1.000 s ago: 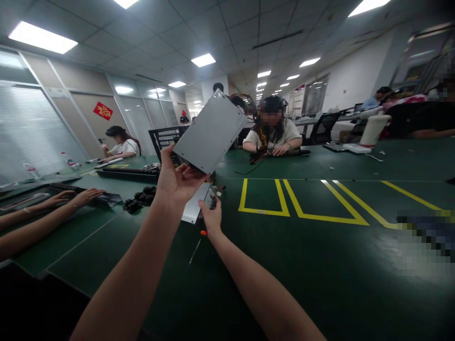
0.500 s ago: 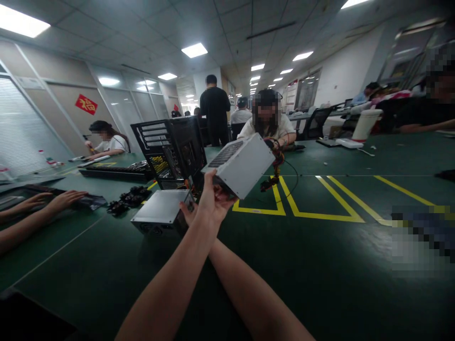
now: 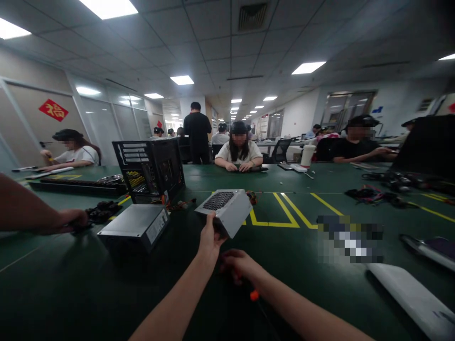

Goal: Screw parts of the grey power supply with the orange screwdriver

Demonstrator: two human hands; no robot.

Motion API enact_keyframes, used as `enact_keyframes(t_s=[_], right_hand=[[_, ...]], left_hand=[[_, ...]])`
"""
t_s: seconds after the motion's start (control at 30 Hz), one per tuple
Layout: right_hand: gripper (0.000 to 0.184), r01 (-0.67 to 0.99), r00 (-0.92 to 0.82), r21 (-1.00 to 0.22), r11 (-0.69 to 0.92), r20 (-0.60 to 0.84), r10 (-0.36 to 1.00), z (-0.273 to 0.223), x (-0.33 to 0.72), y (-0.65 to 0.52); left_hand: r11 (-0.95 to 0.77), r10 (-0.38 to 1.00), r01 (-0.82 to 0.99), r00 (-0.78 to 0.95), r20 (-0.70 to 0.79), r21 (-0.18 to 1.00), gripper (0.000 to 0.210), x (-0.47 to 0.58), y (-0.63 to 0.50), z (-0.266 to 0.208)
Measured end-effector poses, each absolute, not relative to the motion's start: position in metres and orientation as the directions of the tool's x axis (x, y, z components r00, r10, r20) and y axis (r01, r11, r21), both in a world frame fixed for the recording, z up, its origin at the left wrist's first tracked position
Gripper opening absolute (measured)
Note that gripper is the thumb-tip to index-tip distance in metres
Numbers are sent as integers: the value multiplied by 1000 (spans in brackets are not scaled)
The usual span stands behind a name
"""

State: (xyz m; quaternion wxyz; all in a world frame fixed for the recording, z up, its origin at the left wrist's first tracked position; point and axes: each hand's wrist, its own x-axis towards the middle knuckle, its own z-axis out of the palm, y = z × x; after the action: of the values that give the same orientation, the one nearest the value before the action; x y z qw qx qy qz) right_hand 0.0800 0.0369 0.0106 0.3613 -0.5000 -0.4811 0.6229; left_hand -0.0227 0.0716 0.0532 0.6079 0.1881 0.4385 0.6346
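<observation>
My left hand (image 3: 210,237) grips a grey computer power supply (image 3: 232,210), thumb on its near edge, holding it tilted over the table. Its vented face points up and its cables trail off the far side. Just below and to the right is my right hand (image 3: 240,266), fingers curled and blurred, with a hint of red between them that I cannot make out. An orange piece (image 3: 254,296) shows by the right wrist, a thin dark line running down from it. A second power supply (image 3: 133,225) lies on the table to the left.
A black open computer case (image 3: 149,166) stands behind the second power supply. Another person's hand (image 3: 73,220) reaches in from the left to black cables (image 3: 103,210). Yellow tape lines (image 3: 273,224) mark the green table. A white slab-like object (image 3: 408,289) lies at the right.
My right hand has left the second power supply and come right, uncrossing my arms. The held power supply is lower. The view has turned right, and the other person's hand has reached the black cables.
</observation>
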Motion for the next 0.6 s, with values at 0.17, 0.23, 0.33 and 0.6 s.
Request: enact_keyframes(t_s=[0.17, 0.23, 0.33, 0.6], right_hand=[[38, -35, 46, -982, -185, -186, 981, 22, 142, 15], [45, -50, 117, -994, -95, -100, 988, 25, 153, 10], [53, -47, 177, -999, -15, -23, 984, 25, 164, 10], [62, -78, 160, -997, 12, -1, 987, 13, 187, 23]], left_hand=[[170, 927, -446, -230, -296, 879, 28, 17, 54, 25], [203, 946, -380, -161, -281, 902, 25, 32, 42, 21], [252, 967, -235, 21, -254, 939, 23, 39, 20, 22], [-3, 982, 60, -190, 14, 998, 41, -7, 21, 37]])
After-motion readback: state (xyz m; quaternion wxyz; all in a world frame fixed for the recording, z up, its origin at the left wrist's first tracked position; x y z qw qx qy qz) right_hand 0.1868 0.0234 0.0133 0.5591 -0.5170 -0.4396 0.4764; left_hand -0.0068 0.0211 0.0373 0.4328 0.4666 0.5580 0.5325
